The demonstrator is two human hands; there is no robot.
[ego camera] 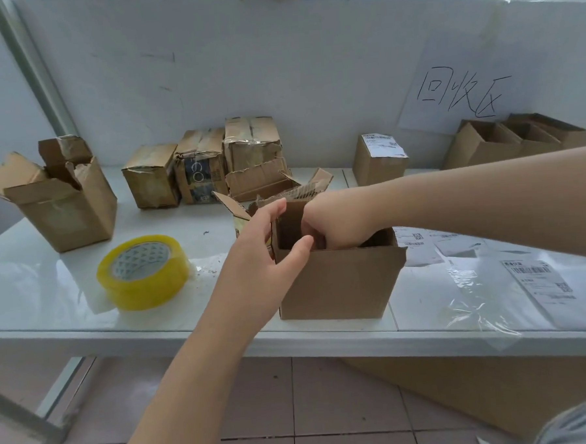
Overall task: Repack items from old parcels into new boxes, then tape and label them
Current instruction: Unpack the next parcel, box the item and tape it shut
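An open brown cardboard box (339, 280) stands near the front edge of the white table (87, 331). My left hand (269, 243) grips its left wall, thumb inside the opening and fingers round the outer corner. My right hand (332, 219) reaches down into the box with its fingers curled; what they hold is hidden by the box wall. Directly behind stands a torn old parcel (269, 189) with its flaps up. A roll of yellow tape (143, 272) lies to the left. Printed shipping labels (539, 280) lie on the table at the right.
A torn open carton (63, 203) stands at the left. Three worn taped parcels (200, 165) line the back wall. A labelled box (378, 158) and open cartons (514, 140) sit at the back right under a handwritten sign (461, 94). Flat cardboard (497, 391) lies on the floor.
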